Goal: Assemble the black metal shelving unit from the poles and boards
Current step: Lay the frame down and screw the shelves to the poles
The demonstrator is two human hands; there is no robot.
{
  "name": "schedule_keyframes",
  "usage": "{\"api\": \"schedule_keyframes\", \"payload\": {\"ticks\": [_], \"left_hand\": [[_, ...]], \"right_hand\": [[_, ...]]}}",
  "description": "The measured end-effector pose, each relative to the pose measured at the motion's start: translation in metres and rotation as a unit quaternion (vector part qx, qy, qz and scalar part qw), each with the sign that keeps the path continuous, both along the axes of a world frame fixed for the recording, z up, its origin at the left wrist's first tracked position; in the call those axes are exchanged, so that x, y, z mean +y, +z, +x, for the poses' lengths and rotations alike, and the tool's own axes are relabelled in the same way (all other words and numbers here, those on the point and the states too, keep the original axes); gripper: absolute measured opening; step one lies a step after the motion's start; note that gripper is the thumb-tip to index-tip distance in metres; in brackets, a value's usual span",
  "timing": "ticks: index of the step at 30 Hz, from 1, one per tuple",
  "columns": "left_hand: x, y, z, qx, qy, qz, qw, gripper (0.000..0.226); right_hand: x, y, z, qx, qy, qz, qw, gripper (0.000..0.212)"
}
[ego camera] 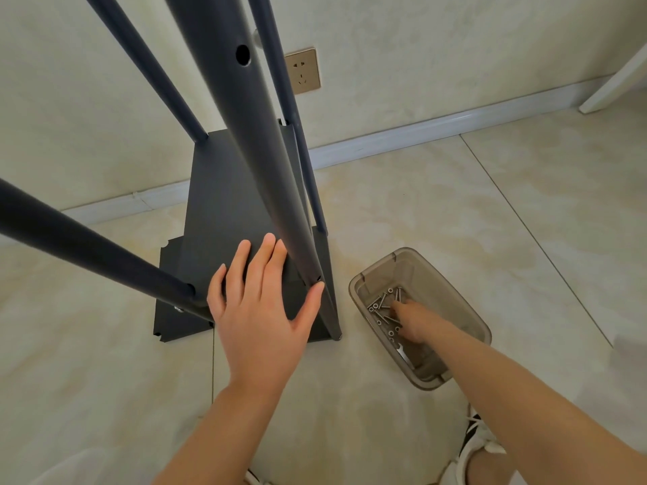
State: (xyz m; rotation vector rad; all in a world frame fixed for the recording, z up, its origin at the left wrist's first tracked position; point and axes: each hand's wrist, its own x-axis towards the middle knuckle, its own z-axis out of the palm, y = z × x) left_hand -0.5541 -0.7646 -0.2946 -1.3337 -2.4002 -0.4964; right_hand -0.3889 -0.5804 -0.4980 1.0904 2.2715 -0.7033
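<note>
- The half-built shelf stands centre-left: a black board (224, 204) on the floor (455, 204), with four poles (259, 152) rising toward the camera.
- The left hand (259, 309) lies flat and open on the board, thumb at the nearest pole's foot.
- The right hand (411, 320), lower right, reaches into a clear bin (451, 285) of screws (380, 309); I cannot tell whether it pinches one.
- The metal looks stiff, smooth and probably top-heavy, so it is best steadied low on a pole.

l hand (261, 309) splayed flat, r hand (415, 323) outstretched
</note>
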Motion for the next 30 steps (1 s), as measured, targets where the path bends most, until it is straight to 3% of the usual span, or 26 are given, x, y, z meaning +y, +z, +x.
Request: {"api": "schedule_keyframes", "payload": {"ticks": [5, 13, 22, 30], "left_hand": [[0.0, 0.002, 0.001, -0.004, 0.001, -0.004, 1.0, 0.063], [0.001, 0.002, 0.002, -0.004, 0.003, 0.002, 1.0, 0.064], [0.0, -0.001, 0.001, 0.001, -0.004, 0.008, 1.0, 0.063], [0.001, 0.016, 0.009, -0.061, 0.014, -0.041, 0.997, 0.064]], "right_hand": [[-0.006, -0.002, 0.0, -0.008, -0.011, 0.023, 1.0, 0.039], [-0.03, -0.004, -0.009, -0.052, -0.111, 0.028, 0.992, 0.033], [-0.027, 0.019, -0.006, -0.004, -0.204, -0.008, 0.979, 0.027], [-0.032, 0.101, -0.012, 0.015, -0.104, 0.077, 0.991, 0.006]]}}
